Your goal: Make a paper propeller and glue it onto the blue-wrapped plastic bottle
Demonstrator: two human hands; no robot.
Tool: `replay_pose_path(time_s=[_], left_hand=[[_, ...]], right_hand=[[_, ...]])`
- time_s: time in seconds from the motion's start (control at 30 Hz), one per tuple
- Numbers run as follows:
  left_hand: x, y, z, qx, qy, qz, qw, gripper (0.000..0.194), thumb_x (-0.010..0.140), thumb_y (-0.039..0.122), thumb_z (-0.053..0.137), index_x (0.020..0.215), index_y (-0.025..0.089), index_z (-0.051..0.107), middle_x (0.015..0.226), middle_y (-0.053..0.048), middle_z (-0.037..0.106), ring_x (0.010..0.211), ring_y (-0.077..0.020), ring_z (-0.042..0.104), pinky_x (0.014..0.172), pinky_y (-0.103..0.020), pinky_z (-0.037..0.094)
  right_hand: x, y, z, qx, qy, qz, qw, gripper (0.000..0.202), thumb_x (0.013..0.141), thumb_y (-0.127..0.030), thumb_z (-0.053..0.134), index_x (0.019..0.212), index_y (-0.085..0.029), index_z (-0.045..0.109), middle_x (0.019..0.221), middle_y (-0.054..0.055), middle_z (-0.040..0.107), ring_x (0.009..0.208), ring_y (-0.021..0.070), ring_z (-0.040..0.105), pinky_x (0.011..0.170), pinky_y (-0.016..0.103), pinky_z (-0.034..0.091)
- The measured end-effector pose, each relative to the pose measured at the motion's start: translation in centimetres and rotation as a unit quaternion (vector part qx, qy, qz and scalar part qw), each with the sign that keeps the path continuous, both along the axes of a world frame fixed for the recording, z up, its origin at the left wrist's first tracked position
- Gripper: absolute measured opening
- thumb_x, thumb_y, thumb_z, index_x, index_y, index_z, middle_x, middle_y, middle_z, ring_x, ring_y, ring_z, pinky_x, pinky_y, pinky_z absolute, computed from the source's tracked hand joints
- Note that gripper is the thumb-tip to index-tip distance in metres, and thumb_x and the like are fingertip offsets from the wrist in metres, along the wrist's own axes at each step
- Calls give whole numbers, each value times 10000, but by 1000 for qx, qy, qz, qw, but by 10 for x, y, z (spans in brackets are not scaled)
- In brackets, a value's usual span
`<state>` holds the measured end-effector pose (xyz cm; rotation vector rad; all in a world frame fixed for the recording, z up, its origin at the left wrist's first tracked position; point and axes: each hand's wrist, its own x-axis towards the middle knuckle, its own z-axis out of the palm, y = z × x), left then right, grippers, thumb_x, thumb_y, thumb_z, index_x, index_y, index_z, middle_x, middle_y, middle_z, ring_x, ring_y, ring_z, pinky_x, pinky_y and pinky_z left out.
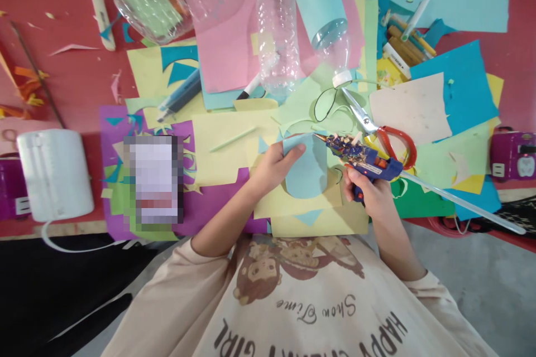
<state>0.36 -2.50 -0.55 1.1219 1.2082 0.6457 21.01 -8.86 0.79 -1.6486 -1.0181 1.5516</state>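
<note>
Between the thumb and fingers of my left hand (278,166) is a light blue piece of paper (307,173) with a rounded lower edge. My right hand (371,192) grips the handle of a dark blue glue gun (364,159). A long clear glue stick (464,201) sticks out of the back of the gun. The nozzle, with paper scraps stuck behind it, points left at the top edge of the blue paper; whether it touches I cannot tell. Just beyond the gun lie red-handled scissors (372,122), partly opened.
Clear plastic bottles (276,28) and a bottle wrapped in light blue paper (318,0) lie at the back. Coloured sheets and scraps cover the middle. To the left are a blurred phone-like object (154,178), a white case (54,173) and a blue cutter (180,95). Markers (408,39) lie back right.
</note>
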Motion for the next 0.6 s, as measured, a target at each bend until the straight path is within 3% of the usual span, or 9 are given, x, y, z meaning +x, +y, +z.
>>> replay_pose_path(time_s=[0.3,0.6], left_hand=[[-1,-1,-1,-4,7,-4,1000,470,811,519,506,1045,142,661,727,5,565,622,-103,471,565,-200,423],[-2,-2,-1,-8,-7,-5,1000,474,828,511,503,1093,148,655,747,1,576,637,-106,476,592,-204,426]], right_hand=[[2,-1,-1,7,5,-8,1000,318,823,-446,605,642,-202,509,497,-34,533,432,103,488,462,258,367],[4,-2,-3,7,0,-13,1000,345,825,-436,613,600,-200,502,481,-29,530,434,106,495,463,262,346]])
